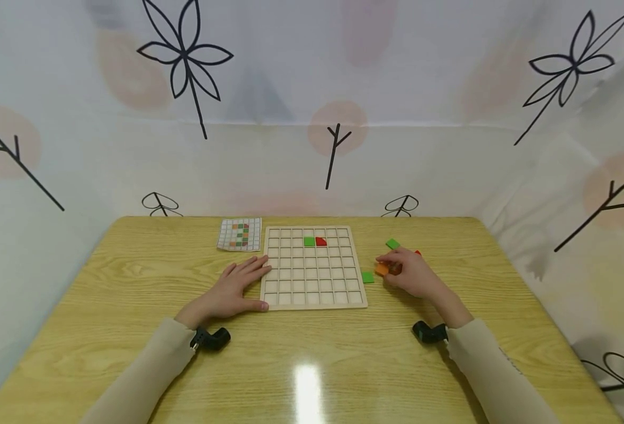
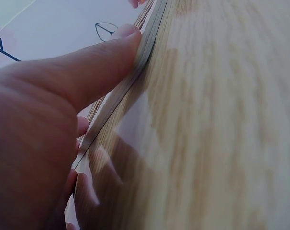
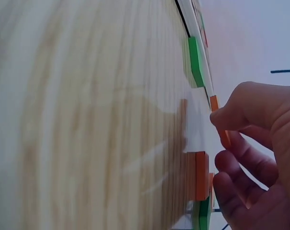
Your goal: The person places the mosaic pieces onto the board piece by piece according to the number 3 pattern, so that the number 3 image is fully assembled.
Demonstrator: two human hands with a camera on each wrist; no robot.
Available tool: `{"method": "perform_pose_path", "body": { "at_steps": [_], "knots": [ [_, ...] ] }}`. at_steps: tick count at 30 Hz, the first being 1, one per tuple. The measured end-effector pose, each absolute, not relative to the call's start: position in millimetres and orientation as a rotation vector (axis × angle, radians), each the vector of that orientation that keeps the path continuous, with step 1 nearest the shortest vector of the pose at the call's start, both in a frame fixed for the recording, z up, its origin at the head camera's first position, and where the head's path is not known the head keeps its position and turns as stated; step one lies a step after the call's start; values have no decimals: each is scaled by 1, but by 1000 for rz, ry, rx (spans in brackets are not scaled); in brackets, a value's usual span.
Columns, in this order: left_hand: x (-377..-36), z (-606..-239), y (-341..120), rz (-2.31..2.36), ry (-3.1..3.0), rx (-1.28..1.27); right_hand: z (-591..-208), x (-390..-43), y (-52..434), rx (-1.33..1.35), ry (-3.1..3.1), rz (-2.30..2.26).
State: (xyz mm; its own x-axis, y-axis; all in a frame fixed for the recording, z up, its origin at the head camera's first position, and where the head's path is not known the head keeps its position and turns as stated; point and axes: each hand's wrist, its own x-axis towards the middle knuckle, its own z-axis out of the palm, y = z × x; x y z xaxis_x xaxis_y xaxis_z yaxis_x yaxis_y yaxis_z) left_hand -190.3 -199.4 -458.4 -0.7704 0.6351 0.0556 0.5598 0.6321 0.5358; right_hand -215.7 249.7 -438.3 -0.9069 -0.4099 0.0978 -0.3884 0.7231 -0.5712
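Observation:
A wooden grid board (image 1: 312,282) lies in the middle of the table, with a green tile (image 1: 309,241) and a red tile (image 1: 321,241) side by side in its second row. My left hand (image 1: 256,284) lies flat against the board's left edge; in the left wrist view its thumb (image 2: 111,52) presses the board's rim (image 2: 152,33). Right of the board, my right hand (image 1: 388,265) pinches an orange tile (image 1: 381,269) just above the table. The right wrist view shows that orange tile (image 3: 214,101) on edge between thumb and fingers.
A small pattern card (image 1: 239,234) lies left of the board's far corner. Loose green tiles (image 1: 367,277) (image 1: 392,243) and a red one (image 1: 417,252) lie around the right hand. Another orange tile (image 3: 201,175) rests on the table near its fingers. A patterned cloth backdrop surrounds the table.

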Motion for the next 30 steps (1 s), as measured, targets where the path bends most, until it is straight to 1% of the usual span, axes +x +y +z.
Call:
{"method": "perform_pose_path", "body": {
  "at_steps": [9,24,30],
  "knots": [
    [-190,-458,-200,812,2710,984,-439,-222,236,-668,2878,-1010],
    [-190,-456,-199,818,2694,968,-439,-241,190,-691,2807,-1138],
    [-190,-457,-198,818,2699,975,-443,-251,171,-650,2783,-1172]
  ]
}}
